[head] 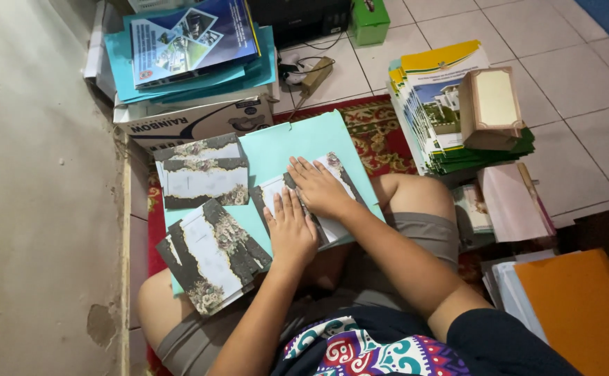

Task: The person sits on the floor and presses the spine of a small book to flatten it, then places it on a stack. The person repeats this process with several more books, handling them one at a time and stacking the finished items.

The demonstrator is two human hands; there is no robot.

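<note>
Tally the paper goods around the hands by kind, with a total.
Black-and-white floral card groups: 3, under both hands, upper left, lower left
Turquoise paper folder on the lap: 1
Orange folder: 1
Green-edged booklet stack: 1
Total: 6

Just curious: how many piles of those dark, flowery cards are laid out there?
3. One pile lies at the top left of the turquoise folder, another pile sits lower left on the knee, and one card is under both hands. Each pile may hide more cards.
</note>
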